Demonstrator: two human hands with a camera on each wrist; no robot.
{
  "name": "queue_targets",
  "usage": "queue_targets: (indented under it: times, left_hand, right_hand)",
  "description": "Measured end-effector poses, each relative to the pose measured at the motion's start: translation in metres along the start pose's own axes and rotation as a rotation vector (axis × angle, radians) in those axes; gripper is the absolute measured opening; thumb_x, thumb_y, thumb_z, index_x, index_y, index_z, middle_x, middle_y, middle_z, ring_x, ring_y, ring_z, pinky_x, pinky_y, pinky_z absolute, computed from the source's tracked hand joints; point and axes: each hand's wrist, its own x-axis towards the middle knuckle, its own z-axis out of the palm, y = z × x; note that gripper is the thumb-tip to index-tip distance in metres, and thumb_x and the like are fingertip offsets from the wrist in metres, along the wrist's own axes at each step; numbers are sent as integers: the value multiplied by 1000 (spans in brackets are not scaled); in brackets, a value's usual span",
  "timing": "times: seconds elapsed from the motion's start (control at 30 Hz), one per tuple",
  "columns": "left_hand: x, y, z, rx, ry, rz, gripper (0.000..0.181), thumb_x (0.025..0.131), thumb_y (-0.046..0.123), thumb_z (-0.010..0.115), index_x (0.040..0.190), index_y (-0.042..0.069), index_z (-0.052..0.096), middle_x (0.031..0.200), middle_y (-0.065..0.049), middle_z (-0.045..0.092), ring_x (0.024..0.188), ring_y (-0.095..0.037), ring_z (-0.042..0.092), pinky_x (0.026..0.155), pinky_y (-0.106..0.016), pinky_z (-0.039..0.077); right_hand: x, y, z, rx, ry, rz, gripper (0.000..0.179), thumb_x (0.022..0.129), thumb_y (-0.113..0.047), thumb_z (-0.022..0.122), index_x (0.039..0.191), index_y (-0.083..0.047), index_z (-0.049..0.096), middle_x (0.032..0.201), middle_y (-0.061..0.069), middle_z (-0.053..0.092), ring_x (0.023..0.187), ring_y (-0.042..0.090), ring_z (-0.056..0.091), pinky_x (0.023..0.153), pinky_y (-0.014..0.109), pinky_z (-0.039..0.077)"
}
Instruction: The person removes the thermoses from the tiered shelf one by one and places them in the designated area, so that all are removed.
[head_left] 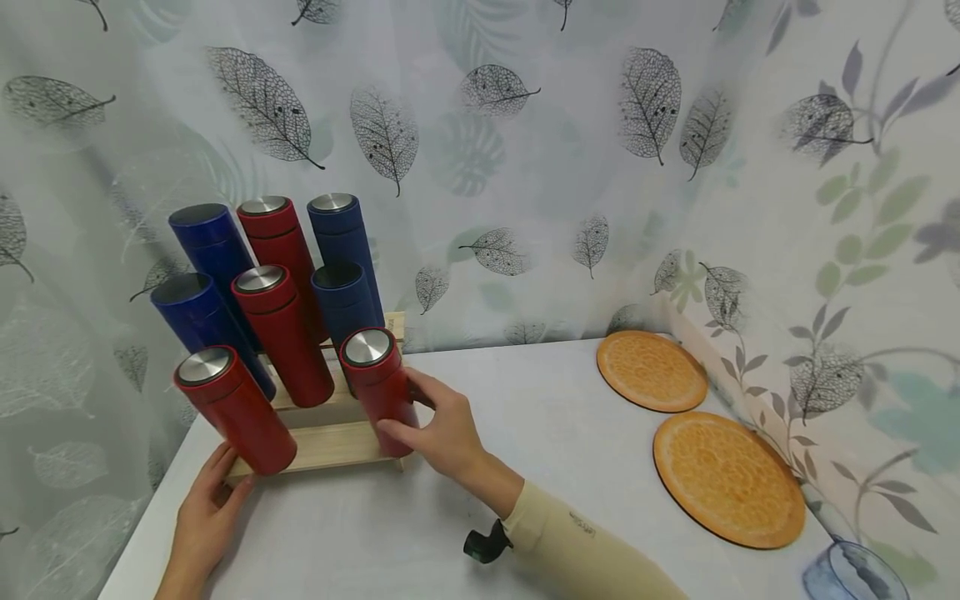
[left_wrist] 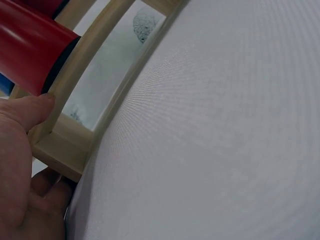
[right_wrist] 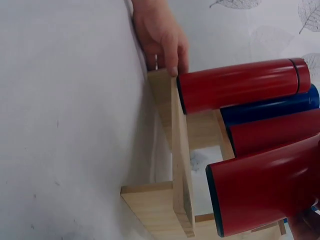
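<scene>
A stepped wooden rack [head_left: 341, 443] stands on the white table, bearing red and blue thermos bottles in rows. My left hand [head_left: 206, 515] grips the rack's left front corner; in the left wrist view its thumb [left_wrist: 37, 107] lies on the front board, fingers round the end piece. Close to that thumb, a red thermos [head_left: 236, 408] with a silver lid stands on the lowest step. My right hand [head_left: 448, 429] holds another red thermos [head_left: 381, 392] at the step's right end. In the right wrist view its dark base [right_wrist: 214, 200] appears apart from the front board.
Behind are more bottles: red ones [head_left: 285, 333] in the middle, blue ones [head_left: 213, 325] to the left and dark blue ones [head_left: 345, 292] to the right. Two round orange mats [head_left: 727, 479] lie at the table's right side. A leaf-patterned curtain [head_left: 525, 167] hangs behind.
</scene>
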Motion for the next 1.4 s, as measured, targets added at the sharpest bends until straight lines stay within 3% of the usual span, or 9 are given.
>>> queue_targets:
  times: [0.33,0.4,0.47,0.6,0.73,0.9,0.97,1.13,1.4]
  left_hand:
    - [0,-1,0,-6,-6,-12,64,112,21,64,166,-2,38,174,-17,31,152,-45,39,93,5,31]
    - [-1,-2,0,-5,-3,-7,64,112,22,65,166,-1,39,174,-17,32,156,-30,38,93,5,31]
    - [-1,-3,0,-4,2,2,64,112,22,65,166,-1,40,174,-16,33,155,-5,34,93,5,31]
    - [0,-5,1,-12,12,27,64,111,21,66,165,-1,40,173,-17,34,131,28,24,94,4,32]
    - [-1,-4,1,-16,16,26,63,111,20,66,165,-2,41,172,-18,35,129,28,24,93,4,32]
    - [-2,-3,0,-5,6,8,64,112,21,66,165,-2,40,173,-18,34,156,-12,35,94,5,31]
    - [-2,-3,0,-6,9,8,64,111,21,66,165,-2,40,173,-17,34,156,-16,36,94,5,31]
    - [-2,-4,1,-24,26,40,62,110,19,68,163,-3,43,171,-18,37,132,25,27,93,4,33]
    - [-2,-5,1,-40,22,53,63,111,21,68,163,-3,43,172,-16,36,130,28,24,94,4,33]
  right_hand:
    - [0,1,-14,-11,2,1,67,92,-17,90,152,-13,61,138,-1,71,122,15,70,104,36,58]
    - [-1,2,-16,-10,3,-1,66,92,-17,90,151,-13,61,137,-2,71,121,15,70,104,36,58]
    - [-1,3,-20,-13,5,-1,66,92,-17,90,151,-14,61,137,-3,71,121,15,70,104,37,58]
    - [-3,7,-26,-23,15,1,65,92,-17,90,150,-14,62,135,-3,71,119,16,71,103,37,58]
    - [-3,9,-31,-34,31,6,64,91,-17,90,149,-13,62,135,-2,72,119,16,71,103,37,59]
    - [-1,11,-36,-61,49,15,65,91,-16,91,149,-12,62,135,-2,71,119,15,71,103,36,58]
    - [1,12,-37,-73,49,17,65,92,-17,90,150,-12,61,136,-3,71,119,14,71,103,35,58]
    - [3,16,-40,-86,60,15,65,92,-16,91,150,-10,61,136,0,72,118,17,72,102,36,59]
    - [6,23,-47,-102,74,17,65,92,-17,90,150,-11,61,135,3,72,117,21,72,101,40,60]
